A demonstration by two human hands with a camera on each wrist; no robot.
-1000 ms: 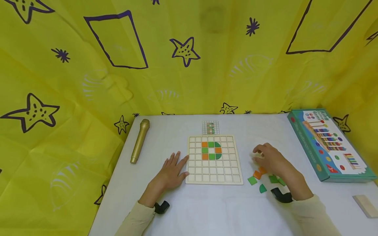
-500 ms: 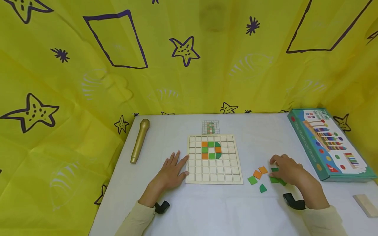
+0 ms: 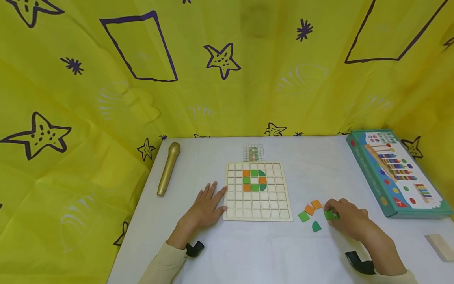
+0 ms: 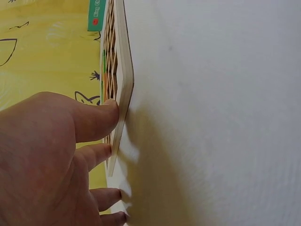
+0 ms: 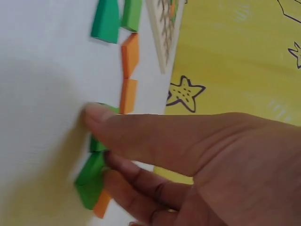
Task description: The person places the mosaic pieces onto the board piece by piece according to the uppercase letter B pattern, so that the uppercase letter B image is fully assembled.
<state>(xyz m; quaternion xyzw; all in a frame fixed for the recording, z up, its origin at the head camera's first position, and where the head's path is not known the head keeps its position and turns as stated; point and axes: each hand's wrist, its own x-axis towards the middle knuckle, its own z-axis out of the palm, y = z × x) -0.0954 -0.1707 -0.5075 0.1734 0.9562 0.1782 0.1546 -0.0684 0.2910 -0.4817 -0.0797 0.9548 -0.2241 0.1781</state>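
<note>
Right hand [image 3: 349, 220] is half-hiding some flat green tiles [image 3: 329, 215], can't tell if it's pinching any. Left hand [image 3: 205, 209], fingers spread, is touching the square pale-wood grid board [image 3: 257, 204]'s left edge, white tabletop [image 3: 301, 177] separating board from tiles.

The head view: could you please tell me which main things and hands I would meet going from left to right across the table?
Gold microphone, left hand, grid board, loose light green square tile, right hand, teal game box.
</note>
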